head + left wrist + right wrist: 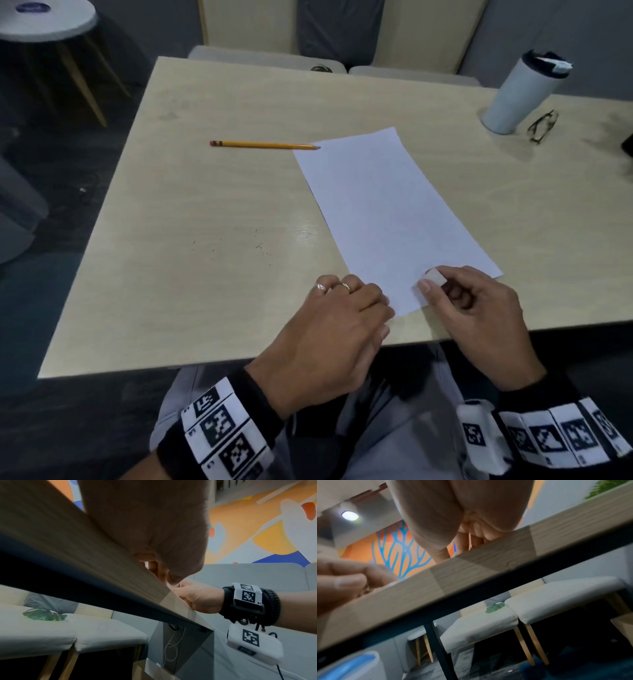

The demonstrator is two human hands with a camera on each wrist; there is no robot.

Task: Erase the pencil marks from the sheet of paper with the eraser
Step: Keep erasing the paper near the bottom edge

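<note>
Pale wood table (205, 212) carries everything. Toward its far edge lies a pencil (263, 145), its tip at the far left corner of the paper (387, 212), which runs slantwise to the near edge. At that edge the left hand (329, 329) rests with fingers curled loosely, fingertips on the paper's near corner. Just right, the right hand (479, 308) pinches the eraser (435, 276) over the paper's near end. A tumbler (520, 92) and glasses (543, 126) sit at the far right corner.

A light wood tabletop (212, 205) stands on a dark floor (51, 428). Behind it are cream benches (556, 597). One wall (257, 527) is orange with bright shapes. A round lamp (349, 515) glows above.
</note>
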